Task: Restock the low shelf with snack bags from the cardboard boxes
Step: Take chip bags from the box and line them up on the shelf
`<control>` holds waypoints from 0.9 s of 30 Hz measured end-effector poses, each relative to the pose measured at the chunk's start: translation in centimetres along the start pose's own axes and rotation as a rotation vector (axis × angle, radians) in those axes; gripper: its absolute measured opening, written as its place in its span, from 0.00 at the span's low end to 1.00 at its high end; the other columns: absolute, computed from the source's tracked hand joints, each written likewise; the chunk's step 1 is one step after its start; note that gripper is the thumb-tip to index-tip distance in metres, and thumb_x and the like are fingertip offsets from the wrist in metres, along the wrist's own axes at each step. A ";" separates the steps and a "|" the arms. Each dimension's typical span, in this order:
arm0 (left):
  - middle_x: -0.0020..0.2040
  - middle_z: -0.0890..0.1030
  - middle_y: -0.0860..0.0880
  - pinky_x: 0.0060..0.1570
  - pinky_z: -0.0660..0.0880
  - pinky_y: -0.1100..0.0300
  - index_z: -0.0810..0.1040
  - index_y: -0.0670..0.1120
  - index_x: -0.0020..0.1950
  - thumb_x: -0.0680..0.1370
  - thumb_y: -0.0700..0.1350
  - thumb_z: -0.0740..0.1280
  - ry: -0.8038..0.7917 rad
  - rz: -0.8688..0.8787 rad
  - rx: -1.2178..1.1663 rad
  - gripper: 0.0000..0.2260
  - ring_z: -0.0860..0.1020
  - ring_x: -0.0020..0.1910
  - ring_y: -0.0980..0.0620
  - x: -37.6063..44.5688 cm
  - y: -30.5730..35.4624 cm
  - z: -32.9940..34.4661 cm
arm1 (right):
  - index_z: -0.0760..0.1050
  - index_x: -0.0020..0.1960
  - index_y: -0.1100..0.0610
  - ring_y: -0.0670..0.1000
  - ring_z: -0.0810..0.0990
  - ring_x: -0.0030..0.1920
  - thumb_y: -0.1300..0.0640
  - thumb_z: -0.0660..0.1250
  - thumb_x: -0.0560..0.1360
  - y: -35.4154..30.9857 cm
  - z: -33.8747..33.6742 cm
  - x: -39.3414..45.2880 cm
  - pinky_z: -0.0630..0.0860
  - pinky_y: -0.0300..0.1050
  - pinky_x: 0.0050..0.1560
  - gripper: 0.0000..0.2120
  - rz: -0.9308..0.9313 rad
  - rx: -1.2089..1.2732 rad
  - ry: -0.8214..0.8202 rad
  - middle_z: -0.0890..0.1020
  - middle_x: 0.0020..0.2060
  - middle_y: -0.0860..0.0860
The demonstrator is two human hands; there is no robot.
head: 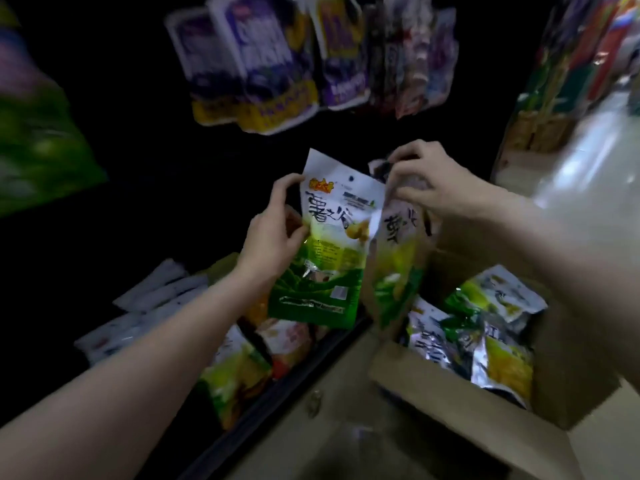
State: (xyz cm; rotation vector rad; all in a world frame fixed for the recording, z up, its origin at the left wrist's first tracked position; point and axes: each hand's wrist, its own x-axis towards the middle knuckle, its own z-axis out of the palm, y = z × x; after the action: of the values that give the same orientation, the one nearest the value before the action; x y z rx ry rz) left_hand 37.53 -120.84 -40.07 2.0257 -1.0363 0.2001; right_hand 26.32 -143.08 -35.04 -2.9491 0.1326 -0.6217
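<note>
The restock looks partway done: the open cardboard box (433, 400) on the pale floor (311, 441) at right holds several green-and-white snack bags (485, 327), while the dark low shelf (277, 393) at left has a few bags (239, 372) lying on it, with room beside them. Above, purple packets (263, 64) hang in a dim aisle. The left hand (273, 233) grips one bag (332, 244) by its edge, and the right hand (426, 178) pinches the top of a second bag (398, 251), both held above the shelf front.
</note>
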 end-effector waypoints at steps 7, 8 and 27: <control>0.43 0.79 0.48 0.40 0.75 0.55 0.58 0.53 0.72 0.76 0.37 0.67 0.051 -0.061 0.106 0.29 0.78 0.41 0.52 -8.4 -2.2 -13.8 | 0.76 0.41 0.62 0.41 0.75 0.37 0.60 0.67 0.75 -16.1 -0.2 3.4 0.69 0.40 0.40 0.07 -0.075 0.360 -0.174 0.78 0.36 0.55; 0.43 0.79 0.49 0.41 0.75 0.55 0.58 0.53 0.72 0.76 0.38 0.67 0.069 -0.094 0.112 0.29 0.78 0.42 0.52 -9.8 -3.5 -15.0 | 0.76 0.40 0.62 0.38 0.71 0.31 0.60 0.67 0.75 -18.5 1.2 3.7 0.66 0.35 0.35 0.07 -0.084 0.380 -0.199 0.74 0.30 0.50; 0.48 0.80 0.37 0.45 0.76 0.47 0.75 0.38 0.54 0.79 0.41 0.63 0.340 -1.017 0.183 0.08 0.78 0.47 0.39 -28.5 -30.1 -19.0 | 0.79 0.53 0.49 0.61 0.67 0.59 0.56 0.60 0.79 -35.9 32.9 7.2 0.64 0.48 0.54 0.10 -0.267 0.296 -0.435 0.73 0.54 0.56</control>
State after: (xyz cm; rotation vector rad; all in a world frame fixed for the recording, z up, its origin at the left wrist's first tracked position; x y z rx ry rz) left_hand 45.19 -80.35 -59.48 2.3200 0.2826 0.0851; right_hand 48.36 -104.94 -57.01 -2.7471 -0.3664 -0.0059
